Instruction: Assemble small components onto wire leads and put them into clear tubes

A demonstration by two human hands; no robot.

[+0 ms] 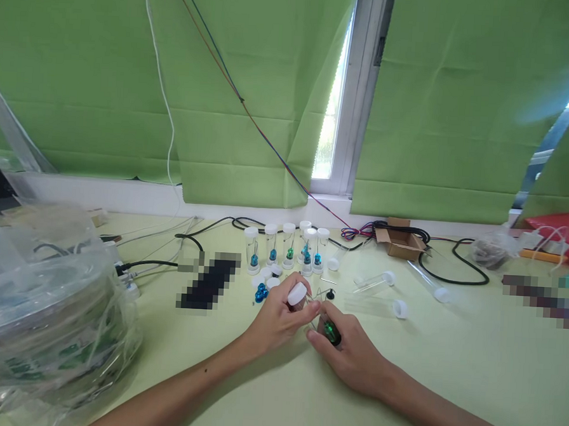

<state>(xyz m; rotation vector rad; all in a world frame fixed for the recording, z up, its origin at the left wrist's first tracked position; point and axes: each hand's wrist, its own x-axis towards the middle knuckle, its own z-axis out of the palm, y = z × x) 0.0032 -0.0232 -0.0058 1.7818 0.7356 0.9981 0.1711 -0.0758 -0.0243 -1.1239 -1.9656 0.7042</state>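
My left hand (284,311) is closed around a white cap (297,294), its round top turned up; what lies beneath the cap is mostly hidden by the fingers. Closed on a screwdriver with a green and black handle (331,332), my right hand (347,346) almost meets the left. Thin metal rods show between the hands, but I cannot tell how they join. A small black knob-like part (330,293) lies just beyond them. Left of my left hand are shiny blue parts (261,293) and several loose white caps (265,276).
Behind the hands stand several capped clear tubes (251,249) with blue or green parts inside. More clear tubes lie to the right, one with a white end (400,309). A small cardboard box (401,241), black cables and a plastic-wrapped reel (54,328) are also on the table.
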